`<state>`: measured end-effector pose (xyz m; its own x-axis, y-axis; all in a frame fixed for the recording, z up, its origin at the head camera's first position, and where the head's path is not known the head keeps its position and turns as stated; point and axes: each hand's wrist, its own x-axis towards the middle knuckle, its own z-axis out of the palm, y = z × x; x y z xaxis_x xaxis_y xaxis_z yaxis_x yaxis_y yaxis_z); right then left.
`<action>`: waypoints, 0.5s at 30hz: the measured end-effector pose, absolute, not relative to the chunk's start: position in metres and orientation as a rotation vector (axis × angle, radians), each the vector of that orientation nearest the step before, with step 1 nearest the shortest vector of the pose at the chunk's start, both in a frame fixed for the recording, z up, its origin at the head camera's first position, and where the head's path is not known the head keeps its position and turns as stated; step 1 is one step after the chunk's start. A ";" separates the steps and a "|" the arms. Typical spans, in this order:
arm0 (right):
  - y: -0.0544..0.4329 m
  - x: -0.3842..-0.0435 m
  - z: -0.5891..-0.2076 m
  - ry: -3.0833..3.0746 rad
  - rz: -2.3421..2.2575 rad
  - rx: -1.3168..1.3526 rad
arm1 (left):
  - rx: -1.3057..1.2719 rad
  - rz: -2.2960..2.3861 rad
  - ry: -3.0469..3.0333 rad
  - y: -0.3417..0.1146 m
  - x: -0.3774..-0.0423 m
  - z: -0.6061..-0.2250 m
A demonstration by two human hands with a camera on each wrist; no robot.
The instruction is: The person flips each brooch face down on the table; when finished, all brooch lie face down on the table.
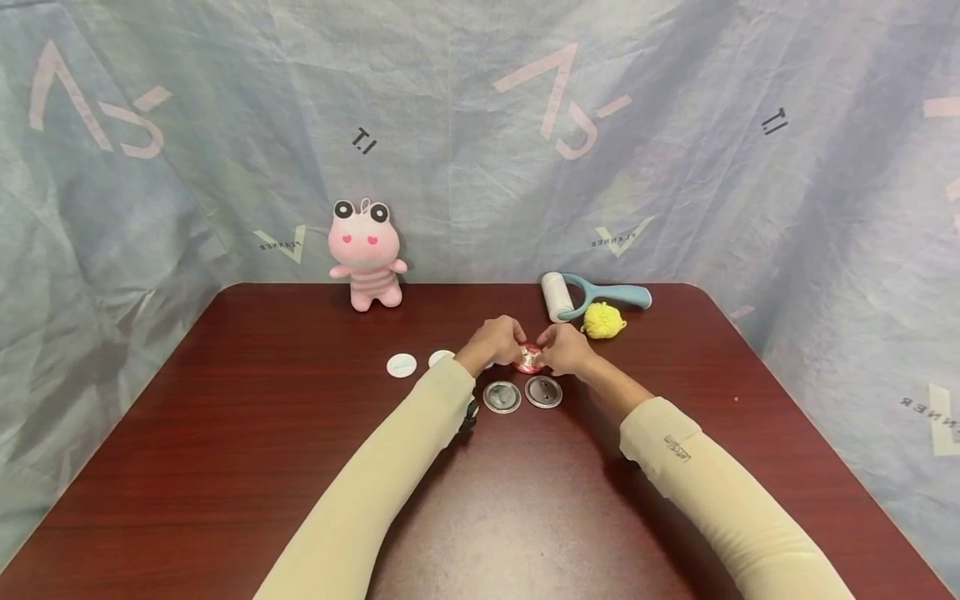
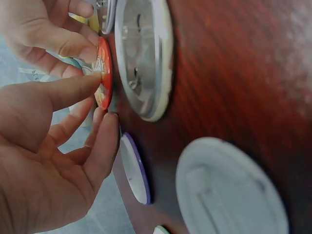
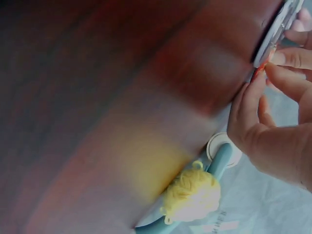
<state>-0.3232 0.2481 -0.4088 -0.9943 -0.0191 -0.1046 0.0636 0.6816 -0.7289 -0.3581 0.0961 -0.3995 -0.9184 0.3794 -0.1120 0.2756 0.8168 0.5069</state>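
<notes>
Both hands hold a round red badge (image 1: 529, 360) by its edge. My left hand (image 1: 495, 337) pinches its left side; in the left wrist view the thumb lies on its printed face. On the opposite side, the thumb and fingers of my right hand (image 1: 567, 348) grip the rim. Two badges with silver backs lie just in front of the hands, the left one (image 1: 502, 397) beside the right one (image 1: 543, 392). A pin back shows on a silver badge (image 2: 141, 58) in the left wrist view. Left of the hands are white-backed badges, including a purple-rimmed badge (image 2: 134, 168).
A pink plush toy (image 1: 365, 250) stands at the table's back edge, left of centre. Behind the right hand lie a yellow yarn ball (image 1: 603, 321) and a lint roller (image 1: 557, 297) with a blue handle. A grey cloth backdrop (image 1: 465, 167) hangs behind the dark red table (image 1: 247, 417).
</notes>
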 end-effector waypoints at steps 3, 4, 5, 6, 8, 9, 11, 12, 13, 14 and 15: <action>0.249 -0.323 -0.410 2.744 -1.305 0.044 | 0.511 0.785 2.790 0.096 -0.357 -0.400; 0.250 -0.323 -0.411 2.740 -1.315 0.035 | 0.508 0.817 2.777 0.095 -0.358 -0.400; 0.250 -0.323 -0.411 2.739 -1.318 0.027 | 0.511 0.854 2.762 0.095 -0.358 -0.401; 0.251 -0.324 -0.411 2.733 -1.328 0.023 | 0.519 0.892 2.744 0.094 -0.358 -0.401; 0.254 -0.325 -0.412 2.713 -1.357 0.015 | 0.549 0.978 2.705 0.092 -0.357 -0.401; 0.255 -0.325 -0.412 2.699 -1.379 0.015 | 0.573 1.007 2.693 0.091 -0.357 -0.401; 0.259 -0.326 -0.413 2.661 -1.432 0.013 | 0.629 1.047 2.696 0.088 -0.357 -0.402; 0.261 -0.326 -0.413 2.640 -1.462 0.013 | 0.649 1.064 2.697 0.086 -0.356 -0.402; 0.262 -0.326 -0.414 2.619 -1.487 0.010 | 0.660 1.082 2.695 0.085 -0.356 -0.402; 0.264 -0.326 -0.414 2.604 -1.506 0.000 | 0.667 1.093 2.698 0.084 -0.356 -0.402; 0.265 -0.325 -0.414 2.592 -1.519 -0.013 | 0.667 1.108 2.695 0.083 -0.356 -0.402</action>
